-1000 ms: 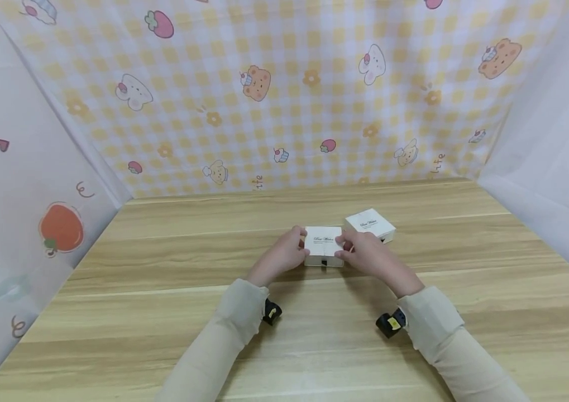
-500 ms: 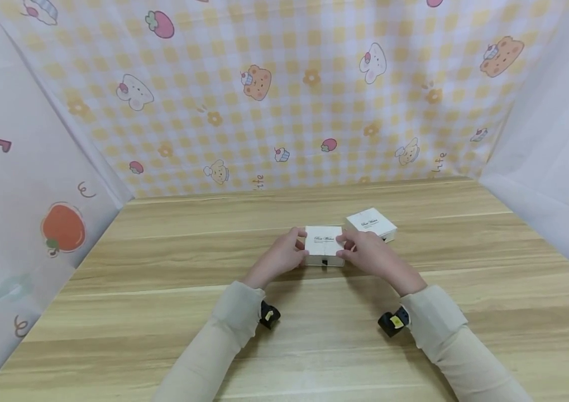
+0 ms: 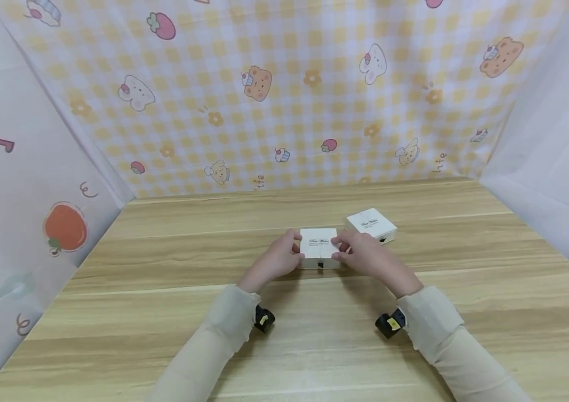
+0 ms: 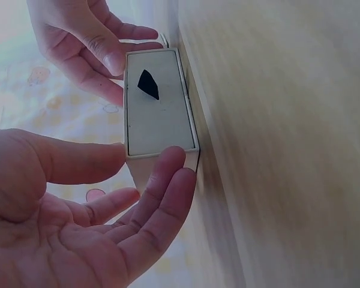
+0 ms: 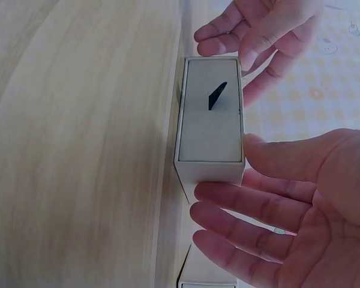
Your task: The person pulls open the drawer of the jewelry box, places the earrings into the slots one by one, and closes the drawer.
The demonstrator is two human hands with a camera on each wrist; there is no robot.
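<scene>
A small white gift box with script lettering on top and a black pull tab on its front lies on the table between both hands. My left hand holds its left end, thumb by the front edge and fingers along the side. At the opposite end, my right hand grips with its thumb and fingers. In the left wrist view the front of the gift box is closed, with the tab sticking out. A second white gift box sits just behind the right hand, turned at an angle.
The wooden table extends around the boxes. A yellow checked cloth with cartoon prints hangs at the back edge. White sheets flank the table on both sides.
The held gift box has slid slightly left and toward the person, with both hands moving along. The second gift box has stayed in place.
</scene>
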